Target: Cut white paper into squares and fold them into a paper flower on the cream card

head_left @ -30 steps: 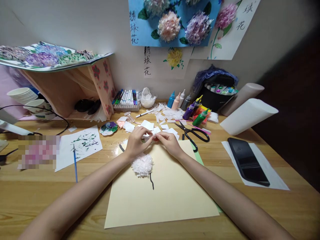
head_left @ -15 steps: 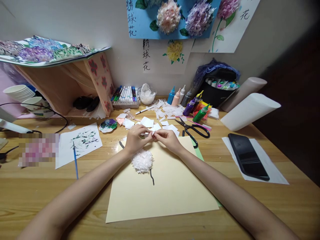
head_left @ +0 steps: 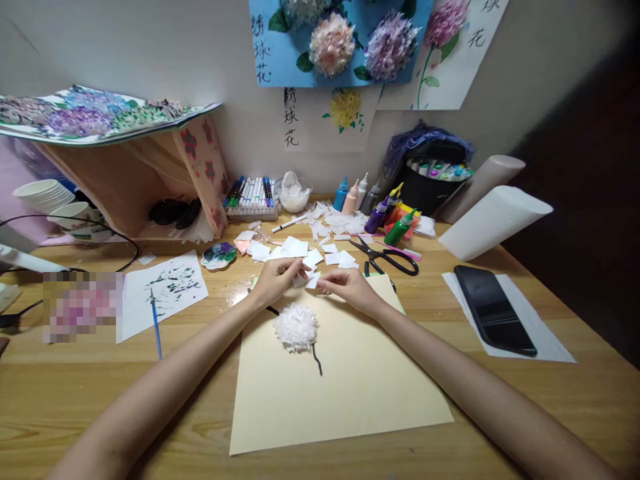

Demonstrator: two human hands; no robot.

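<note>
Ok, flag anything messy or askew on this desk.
White paper pieces lie strewn across the desk behind the cream sheet, some overlapping, which looks untidy. The sheet itself sits askew, its near edge slanting. The pixelated patch at left can't be judged.

Before me, a round white paper flower (head_left: 296,327) lies on rectangular cream paper (head_left: 355,393), left of black-handled metal scissors (head_left: 375,253).
</note>
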